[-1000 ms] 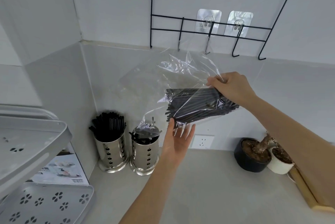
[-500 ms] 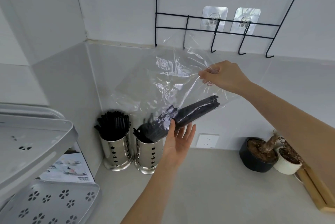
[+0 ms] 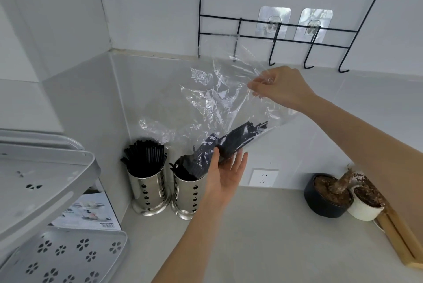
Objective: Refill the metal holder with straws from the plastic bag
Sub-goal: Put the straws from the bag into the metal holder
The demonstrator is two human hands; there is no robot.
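Note:
A clear plastic bag (image 3: 212, 104) hangs tilted over the counter, its low end at the right metal holder (image 3: 188, 193). Black straws (image 3: 238, 138) slant down inside the bag, their lower ends in that holder's mouth. My right hand (image 3: 281, 87) pinches the bag's upper edge, high and to the right. My left hand (image 3: 225, 174) is under the straw bundle, thumb over it and fingers spread, cupping it through the plastic. The left metal holder (image 3: 148, 188) stands beside the other, packed with upright black straws (image 3: 144, 154).
A grey perforated rack (image 3: 45, 191) fills the left, with a printed box (image 3: 87, 211) behind it. Black wire hooks (image 3: 274, 35) hang on the wall above. A wall socket (image 3: 263, 177), a black pot (image 3: 325, 195), a white pot (image 3: 364, 205) and a wooden board (image 3: 402, 241) sit right.
The bag went from nearly level to tilted down-left. The straws slid down into the right holder's mouth. My right hand moved from the straw bundle to the bag's upper edge.

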